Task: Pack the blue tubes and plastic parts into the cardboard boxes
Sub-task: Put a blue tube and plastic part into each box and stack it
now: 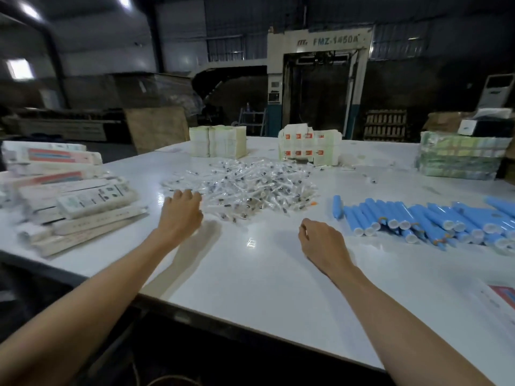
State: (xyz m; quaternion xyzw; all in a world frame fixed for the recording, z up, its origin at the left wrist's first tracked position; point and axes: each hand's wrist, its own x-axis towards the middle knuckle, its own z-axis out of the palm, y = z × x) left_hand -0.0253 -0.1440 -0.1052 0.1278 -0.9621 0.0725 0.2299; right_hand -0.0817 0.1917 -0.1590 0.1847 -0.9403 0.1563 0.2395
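A heap of small clear plastic parts (pixel 250 188) lies in the middle of the white table (pixel 264 274). Blue tubes with white caps (pixel 423 221) lie in a row at the right; one tube (pixel 336 206) lies apart at the row's left end. Long white cardboard boxes (pixel 75 201) are stacked at the left. My left hand (pixel 181 213) hovers at the heap's near left edge, fingers spread and curled down, holding nothing. My right hand (pixel 320 240) sits over bare table left of the tubes, fingers loosely curled, with nothing visible in it.
Stacks of flat folded cartons stand at the back: pale ones (pixel 218 142), ones with orange marks (pixel 309 147), green ones (pixel 459 158) at the far right. A printed sheet (pixel 498 299) lies at the right edge. The table's near edge runs diagonally under my forearms.
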